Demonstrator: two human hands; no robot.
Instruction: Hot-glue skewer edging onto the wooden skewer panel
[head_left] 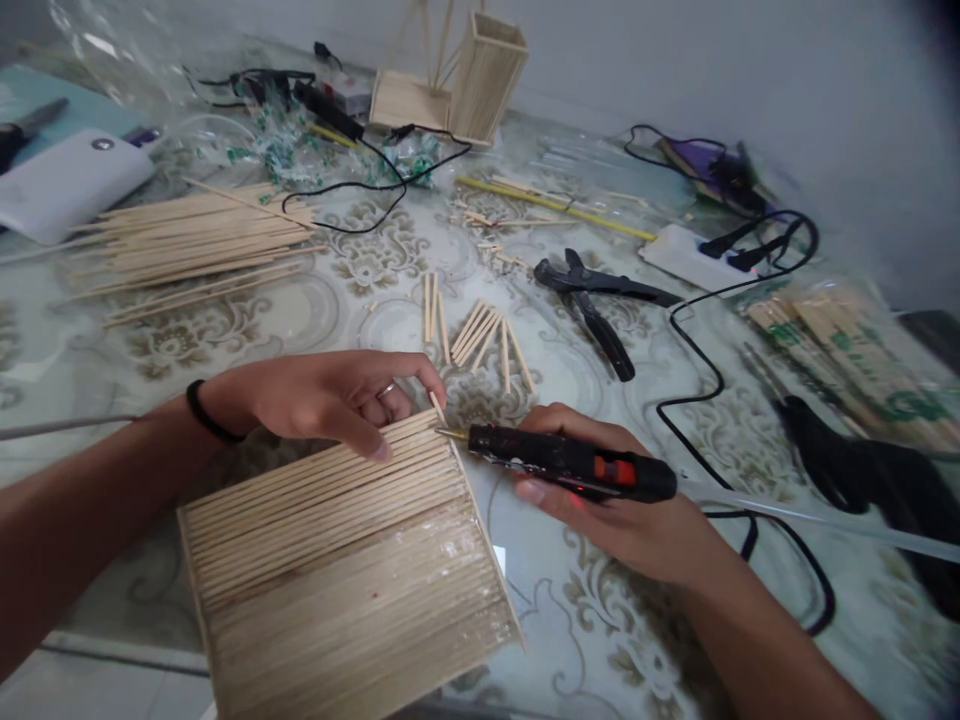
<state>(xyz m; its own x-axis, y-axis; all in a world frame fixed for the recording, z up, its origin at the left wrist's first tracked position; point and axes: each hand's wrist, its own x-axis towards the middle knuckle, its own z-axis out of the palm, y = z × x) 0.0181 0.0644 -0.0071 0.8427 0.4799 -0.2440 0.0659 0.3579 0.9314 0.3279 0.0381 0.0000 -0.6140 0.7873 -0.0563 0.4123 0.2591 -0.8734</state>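
My right hand [600, 500] is closed round a black hot glue gun [555, 462] with an orange-red switch. Its nozzle tip meets the upper right corner of a panel [352, 570] built from thin wooden sticks laid side by side. At that same corner my left hand [337, 400] pinches the panel's top edge, thumb on the front face and index finger by a short stick end. Whitish glue smears show along the panel's right side. Just beyond the hands, several short cut sticks [480, 335] lie on the patterned table cover.
Black cutting pliers [592, 300] lie beyond my right hand, near a white power strip [694, 260] with black cords. A pile of long sticks [202, 235] is at left, near a white power bank [71, 185]. A stick-built box [491, 80] stands at the back; scissors [821, 450] are at right.
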